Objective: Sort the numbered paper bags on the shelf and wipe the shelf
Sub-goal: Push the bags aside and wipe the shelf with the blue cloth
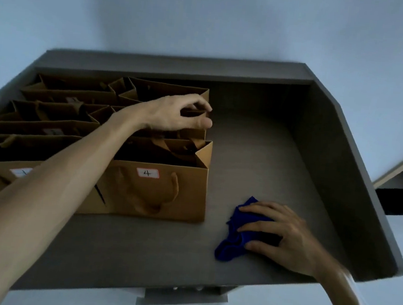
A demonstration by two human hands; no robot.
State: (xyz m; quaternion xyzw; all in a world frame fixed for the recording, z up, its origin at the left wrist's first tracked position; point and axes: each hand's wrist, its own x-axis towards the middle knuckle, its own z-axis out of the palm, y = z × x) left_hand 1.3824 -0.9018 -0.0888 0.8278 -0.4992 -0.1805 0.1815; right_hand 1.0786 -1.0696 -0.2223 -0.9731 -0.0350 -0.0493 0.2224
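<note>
Two bare forearms, no sleeves, left hand (174, 115), right hand (278, 236), no rings

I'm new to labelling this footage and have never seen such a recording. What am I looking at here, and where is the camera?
There is one picture, taken by a wide-angle camera worn on a person's head, looking down at their bare hands. There is no machine. They stand over a grey shelf. On its left part stand brown paper bags in rows; the nearest right one is the bag labelled 4. The left hand reaches over the bags, its grip curled at the rim of a bag behind. The right hand presses a blue cloth onto the bare part of the shelf.
</note>
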